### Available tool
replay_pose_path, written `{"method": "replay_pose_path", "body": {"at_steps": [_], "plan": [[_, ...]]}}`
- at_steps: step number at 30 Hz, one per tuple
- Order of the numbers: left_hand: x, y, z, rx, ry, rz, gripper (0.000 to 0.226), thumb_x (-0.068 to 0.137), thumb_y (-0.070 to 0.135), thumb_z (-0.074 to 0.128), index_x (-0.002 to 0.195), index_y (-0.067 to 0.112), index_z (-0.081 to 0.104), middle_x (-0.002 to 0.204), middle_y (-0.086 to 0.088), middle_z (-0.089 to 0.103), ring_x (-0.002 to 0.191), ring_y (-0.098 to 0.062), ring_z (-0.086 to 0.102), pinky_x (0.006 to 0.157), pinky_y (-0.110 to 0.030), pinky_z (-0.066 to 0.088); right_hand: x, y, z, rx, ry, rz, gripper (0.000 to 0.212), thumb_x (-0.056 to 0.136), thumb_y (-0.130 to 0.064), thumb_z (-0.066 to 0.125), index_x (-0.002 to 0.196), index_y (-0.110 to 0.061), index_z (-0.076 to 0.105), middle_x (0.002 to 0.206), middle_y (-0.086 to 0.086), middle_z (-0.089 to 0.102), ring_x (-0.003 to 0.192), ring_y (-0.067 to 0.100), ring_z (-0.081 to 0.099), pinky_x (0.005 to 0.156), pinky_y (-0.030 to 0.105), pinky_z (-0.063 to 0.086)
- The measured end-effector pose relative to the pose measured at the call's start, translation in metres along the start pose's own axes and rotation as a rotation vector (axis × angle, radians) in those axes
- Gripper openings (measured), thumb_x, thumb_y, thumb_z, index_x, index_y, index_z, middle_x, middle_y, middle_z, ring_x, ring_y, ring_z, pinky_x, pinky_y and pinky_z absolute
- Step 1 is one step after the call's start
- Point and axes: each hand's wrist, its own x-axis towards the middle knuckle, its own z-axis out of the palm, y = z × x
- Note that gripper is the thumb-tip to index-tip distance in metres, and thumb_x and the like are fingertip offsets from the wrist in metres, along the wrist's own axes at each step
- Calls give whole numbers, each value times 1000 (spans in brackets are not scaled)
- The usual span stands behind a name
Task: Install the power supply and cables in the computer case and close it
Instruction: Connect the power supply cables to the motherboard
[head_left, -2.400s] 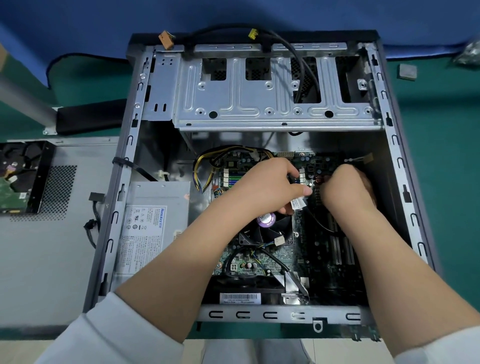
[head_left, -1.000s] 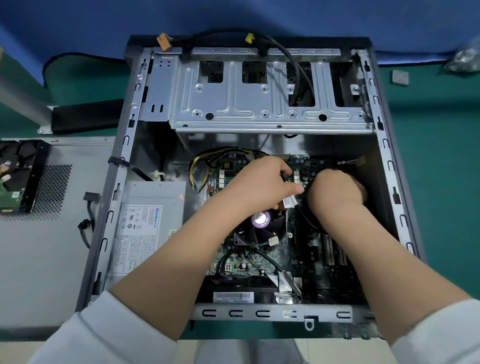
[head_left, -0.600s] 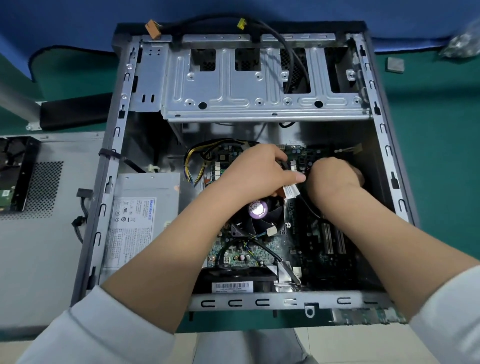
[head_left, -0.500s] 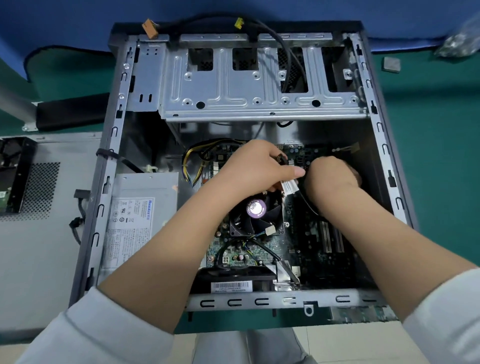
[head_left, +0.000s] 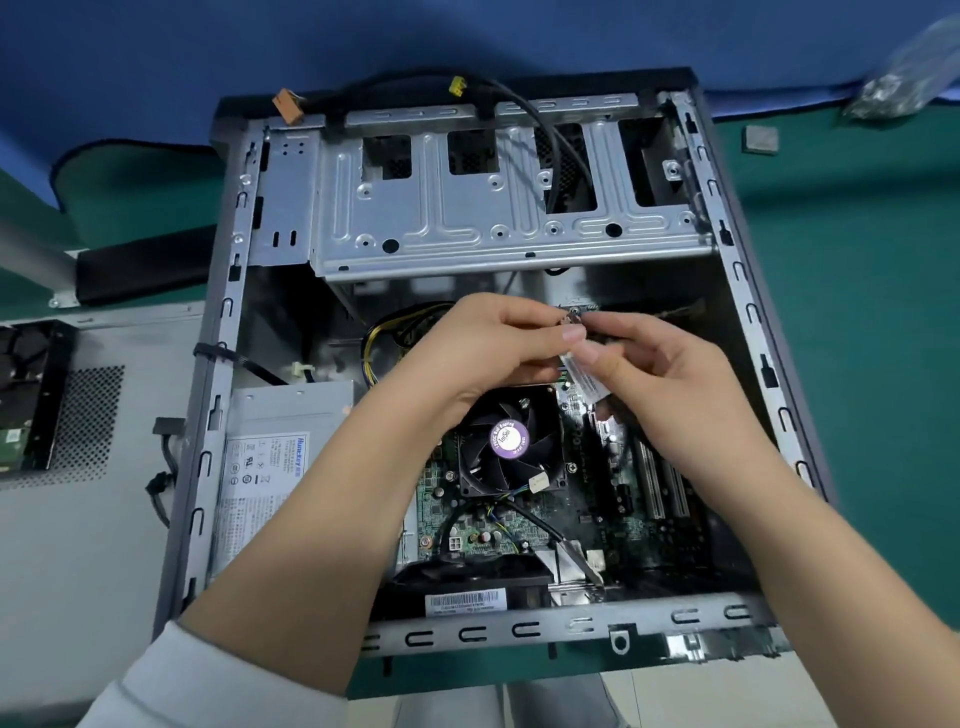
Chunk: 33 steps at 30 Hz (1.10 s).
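Head view. Open grey steel computer case (head_left: 228, 332) lies on its side on a green mat (head_left: 857, 312), its side off. Both forearms reach in from the near edge, white sleeves pushed back. Left hand (head_left: 483, 353) sits above the black CPU fan with the purple hub sticker (head_left: 506, 441), knuckles up, thumb and forefinger closed in a pinch on a small connector (head_left: 571, 325) at the end of a thin black cable with a white label tag (head_left: 584, 376). Right hand (head_left: 665, 384) meets it from the right, fingers curled, thumb and forefinger pinching the same cable just beside the left fingertips. The pinch point hangs above the green motherboard (head_left: 467, 519), not touching it.

Grey box power supply with a white rating label (head_left: 270, 467) is seated in the case's left bay, yellow and black wires (head_left: 374, 338) arcing from it toward the board. Silver drive cage (head_left: 493, 208) spans the far end. Detached grey side panel (head_left: 78, 519) lies left of the case.

Against half a second ago: both hands have lifted off the board and the connector has come up with them; earlier the fingers were down among the components.
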Motion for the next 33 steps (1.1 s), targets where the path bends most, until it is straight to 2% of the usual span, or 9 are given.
{"method": "replay_pose_path", "body": {"at_steps": [4,8,11,14,16,20,24,28,33], "plan": [[-2,3,-1,-98,-28,55,22,71,8,74,93,8,70,88,-8,71,79,-15,69,73,-20,55,-1,1,-5,50,64,-121,24,86,-10,67,100,-28,67,74,-6,69,73,1,63,71,11,48],[-3,6,0,-93,-85,78,27,61,14,74,88,11,72,87,-7,72,81,-16,70,77,-22,56,-3,3,-6,44,75,-138,24,89,-2,60,99,-24,63,73,-5,67,71,5,62,71,17,50],[-2,6,2,-58,-72,81,23,68,14,74,91,13,73,87,-4,74,81,-12,68,79,-21,55,-6,6,-2,-177,177,-203,21,94,-6,53,99,-26,54,75,-11,62,65,4,56,64,23,45],[0,4,4,248,50,129,9,80,21,73,87,27,74,89,5,74,83,-4,65,85,-15,50,-7,9,-2,-614,258,-288,21,96,-22,38,109,-38,42,84,-15,57,66,8,51,58,31,36],[2,0,3,549,96,165,6,83,29,71,88,32,74,89,16,71,87,3,63,84,-9,43,-5,6,-3,-666,295,-237,18,95,-31,37,110,-37,44,88,-14,58,70,9,51,58,29,30],[5,-5,2,806,124,84,9,88,34,65,85,29,72,87,16,66,89,-7,61,83,-23,45,-3,8,-2,-886,295,-153,22,95,-32,45,116,-24,48,101,-3,62,76,21,58,59,29,31],[7,-12,0,957,102,53,13,90,25,62,84,20,73,52,27,55,56,4,54,46,-7,35,-5,8,-3,-1282,188,-50,24,92,-11,50,114,-14,44,111,7,57,79,28,61,48,29,26],[8,-14,-2,981,84,80,15,90,17,59,84,19,73,50,29,49,52,5,49,47,-1,35,-5,-3,-4,-1537,-5,24,23,82,-1,51,94,-14,36,103,6,56,60,22,44,42,25,13],[8,-15,0,992,72,109,17,90,12,58,83,14,73,54,27,45,51,19,47,48,1,33,30,-22,13,-1675,-111,-124,23,83,-4,48,99,-14,60,100,4,63,92,29,63,59,29,33]]}}
